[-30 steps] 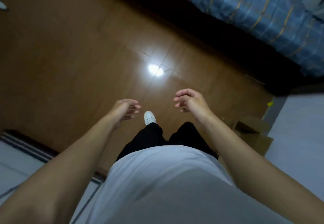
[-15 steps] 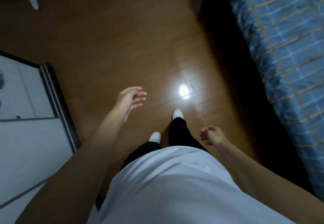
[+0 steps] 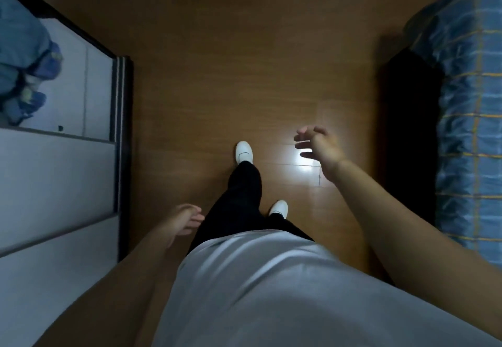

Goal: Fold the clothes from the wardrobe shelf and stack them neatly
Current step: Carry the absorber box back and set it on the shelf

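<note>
Blue crumpled clothes [image 3: 24, 58] lie in a heap on the pale wardrobe shelf [image 3: 95, 96] at the far left. My left hand [image 3: 186, 219] hangs by my left leg with relaxed fingers and holds nothing. My right hand [image 3: 319, 151] is raised over the wooden floor, fingers spread, empty. Both hands are well away from the clothes. I stand on the floor in black trousers and white shoes.
The wardrobe's dark frame [image 3: 122, 134] runs down the left side. A bed with a blue checked cover [image 3: 472, 118] lies along the right, with a dark gap [image 3: 407, 134] beside it. Brown wooden floor [image 3: 231, 61] stretches ahead between them.
The view has turned, bringing the wardrobe and its blue clothes in at the left and the bed to the right. My left hand dropped to my leg; my right hand rose forward.
</note>
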A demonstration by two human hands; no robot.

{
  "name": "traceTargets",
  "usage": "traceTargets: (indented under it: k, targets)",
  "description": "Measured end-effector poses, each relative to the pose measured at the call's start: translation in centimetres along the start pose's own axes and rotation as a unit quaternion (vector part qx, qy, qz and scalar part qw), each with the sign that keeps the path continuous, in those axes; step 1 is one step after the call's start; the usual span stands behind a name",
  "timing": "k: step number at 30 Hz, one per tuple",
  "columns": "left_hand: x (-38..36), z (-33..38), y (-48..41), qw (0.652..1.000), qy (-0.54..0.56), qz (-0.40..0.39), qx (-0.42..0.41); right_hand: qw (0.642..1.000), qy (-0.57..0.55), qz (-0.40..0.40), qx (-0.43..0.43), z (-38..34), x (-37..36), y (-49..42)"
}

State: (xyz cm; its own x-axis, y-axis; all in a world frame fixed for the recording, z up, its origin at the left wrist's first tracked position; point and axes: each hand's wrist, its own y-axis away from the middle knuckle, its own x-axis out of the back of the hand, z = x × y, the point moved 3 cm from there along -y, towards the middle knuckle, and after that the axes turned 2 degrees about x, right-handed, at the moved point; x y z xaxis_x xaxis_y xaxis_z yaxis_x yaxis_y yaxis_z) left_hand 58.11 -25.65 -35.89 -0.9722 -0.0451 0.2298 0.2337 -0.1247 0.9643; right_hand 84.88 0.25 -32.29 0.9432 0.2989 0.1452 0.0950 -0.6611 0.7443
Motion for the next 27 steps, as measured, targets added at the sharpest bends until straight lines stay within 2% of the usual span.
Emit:
traceTargets:
  k: [4, 7, 11, 16, 20, 23, 27]
  targets:
    - [2.7, 5.3, -3.1, 1.000, 0.023, 0.002, 0.007, 0.999, 0.020, -0.015, 0.039, -6.9, -1.8, -4.7]
    - [4.7, 12.6, -4.3, 1.000, 0.012, -0.014, -0.003, 0.999, 0.051, -0.003, 0.009, -9.7, -1.7, -7.2]
    - [6.4, 26.0, -4.9, 0.996, 0.005, -0.020, -0.085, 0.994, 0.104, 0.012, -0.041, -11.1, -0.3, -9.7]
    - [7.5, 42.8, -4.2, 0.974, 0.098, 0.009, -0.202, 0.983, 0.130, 0.041, -0.124, -11.9, 2.8, -12.5]
    - [8.4, 53.2, -4.7, 0.955, 0.134, 0.017, -0.265, 0.974, 0.145, 0.041, -0.170, -13.5, 5.4, -17.6]
    - [9.0, 59.0, -6.1, 0.958, 0.129, 0.016, -0.254, 0.973, 0.137, 0.052, -0.180, -17.3, 6.3, -23.8]
    - [10.4, 62.5, -8.5, 0.980, 0.098, 0.015, -0.173, 0.984, 0.114, 0.016, -0.137, -27.3, 5.4, -31.6]
